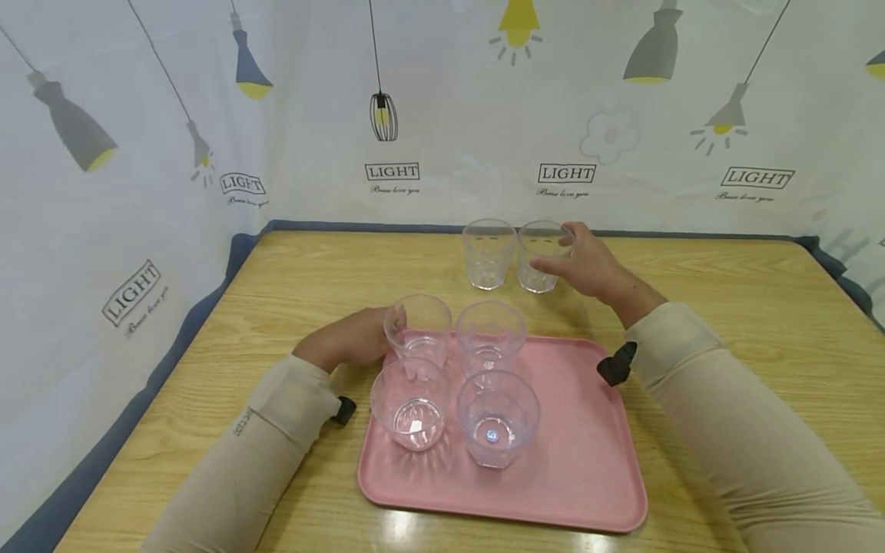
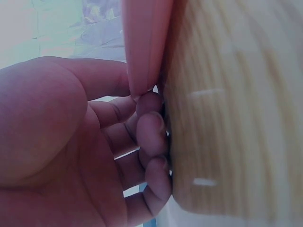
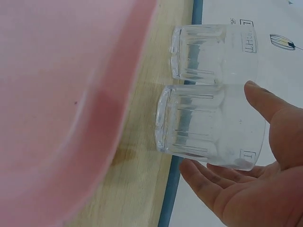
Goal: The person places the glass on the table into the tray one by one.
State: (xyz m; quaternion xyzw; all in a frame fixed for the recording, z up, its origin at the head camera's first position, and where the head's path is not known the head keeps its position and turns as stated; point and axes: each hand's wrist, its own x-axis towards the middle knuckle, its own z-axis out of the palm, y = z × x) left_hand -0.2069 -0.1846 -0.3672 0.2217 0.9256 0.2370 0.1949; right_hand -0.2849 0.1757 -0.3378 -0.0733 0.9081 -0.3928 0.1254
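My right hand (image 1: 584,261) grips a clear plastic cup (image 1: 538,269) behind the pink tray, thumb on one side and fingers on the other. In the right wrist view the thumb (image 3: 265,101) lies by the rim of this upright cup (image 3: 203,125). A second clear cup (image 1: 488,257) stands right beside it on the left. My left hand (image 1: 356,338) holds the far left corner of the pink tray (image 1: 574,430), partly behind a cup. In the left wrist view its thumb touches the tray's edge (image 2: 144,47), with curled fingers (image 2: 152,135) against the corner and wooden table.
On the tray's left half stand several more clear cups, including a front left cup (image 1: 415,415) and a front right cup (image 1: 496,422). The wooden table (image 1: 754,307) meets a printed cloth (image 1: 470,115) with a blue edge at the back.
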